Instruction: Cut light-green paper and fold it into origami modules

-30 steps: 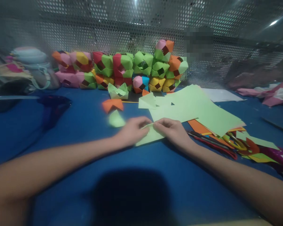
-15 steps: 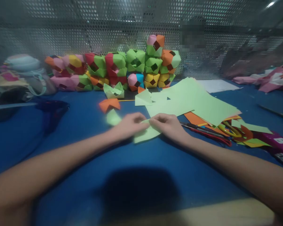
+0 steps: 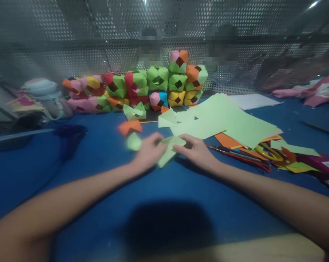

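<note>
Between my hands is a pale green piece of folded paper, held just above or on the blue tabletop. My left hand grips its left side, the thumb on top. On the right edge, my right hand pinches the paper between thumb and fingers. Close behind my left hand lie a small pale green folded piece and an orange folded piece. Farther back stands a light green folded unit. A stack of pale green sheets spreads out beyond my right hand.
Paper modules in several colours are piled against a perforated metal screen. Scissors with yellow handles, paper scraps and a purple object lie at right. A dark blue glue gun and a pale lidded container are at left.
The green paper has turned and been lifted between my hands; its flat curved shape now shows an angled fold. My view has tilted slightly upward and left.
</note>
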`<state>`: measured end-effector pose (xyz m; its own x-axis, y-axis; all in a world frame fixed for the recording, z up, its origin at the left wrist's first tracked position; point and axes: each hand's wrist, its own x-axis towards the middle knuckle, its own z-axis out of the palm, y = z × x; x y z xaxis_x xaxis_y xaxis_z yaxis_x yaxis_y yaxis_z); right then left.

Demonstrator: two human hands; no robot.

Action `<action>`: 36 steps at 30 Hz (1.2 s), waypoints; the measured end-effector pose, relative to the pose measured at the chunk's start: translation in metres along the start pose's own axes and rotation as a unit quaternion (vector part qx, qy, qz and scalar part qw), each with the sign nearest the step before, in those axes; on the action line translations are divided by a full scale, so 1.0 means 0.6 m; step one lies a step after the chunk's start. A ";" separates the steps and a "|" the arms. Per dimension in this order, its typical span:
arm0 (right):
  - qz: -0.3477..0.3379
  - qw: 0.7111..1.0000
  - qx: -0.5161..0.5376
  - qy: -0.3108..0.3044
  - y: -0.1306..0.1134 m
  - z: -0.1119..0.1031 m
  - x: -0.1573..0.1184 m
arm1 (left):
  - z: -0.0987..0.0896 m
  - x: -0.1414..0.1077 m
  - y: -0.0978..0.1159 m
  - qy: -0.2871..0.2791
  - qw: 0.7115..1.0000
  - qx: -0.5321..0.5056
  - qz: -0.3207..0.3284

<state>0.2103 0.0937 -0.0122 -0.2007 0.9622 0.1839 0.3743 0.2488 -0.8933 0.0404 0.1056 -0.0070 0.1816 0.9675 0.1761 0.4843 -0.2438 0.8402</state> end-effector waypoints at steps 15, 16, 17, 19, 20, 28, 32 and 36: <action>-0.089 0.995 -0.010 0.046 0.002 0.004 0.000 | 0.004 0.005 -0.005 -0.018 0.999 -0.018 -0.023; -0.098 0.994 -0.004 0.052 0.002 0.003 0.001 | 0.004 0.004 -0.003 -0.024 0.999 -0.016 -0.019; -0.104 0.993 0.003 0.057 0.002 0.003 0.001 | 0.003 0.004 -0.002 -0.031 0.999 -0.012 -0.013; -0.108 0.992 0.020 0.055 0.003 0.002 0.002 | 0.003 0.002 -0.001 -0.049 0.999 -0.006 0.002; -0.108 0.993 0.027 0.047 0.003 0.001 0.003 | 0.003 0.001 -0.001 -0.058 0.998 -0.003 0.009; -0.100 0.994 0.041 0.015 0.006 0.001 0.005 | 0.002 0.001 0.001 -0.117 0.993 -0.003 0.015; -0.117 0.992 0.032 0.026 0.009 0.003 0.005 | -0.008 0.002 0.014 -0.152 0.988 0.027 0.003; -0.125 0.991 0.023 0.036 0.009 0.003 0.004 | -0.021 0.001 0.021 -0.194 0.980 0.003 -0.038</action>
<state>0.2103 0.0975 -0.0175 -0.2167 0.8768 0.4293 0.2788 0.4770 -0.8335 0.0356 0.1039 0.0104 0.4561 0.8848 -0.0955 0.5138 -0.1742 0.8401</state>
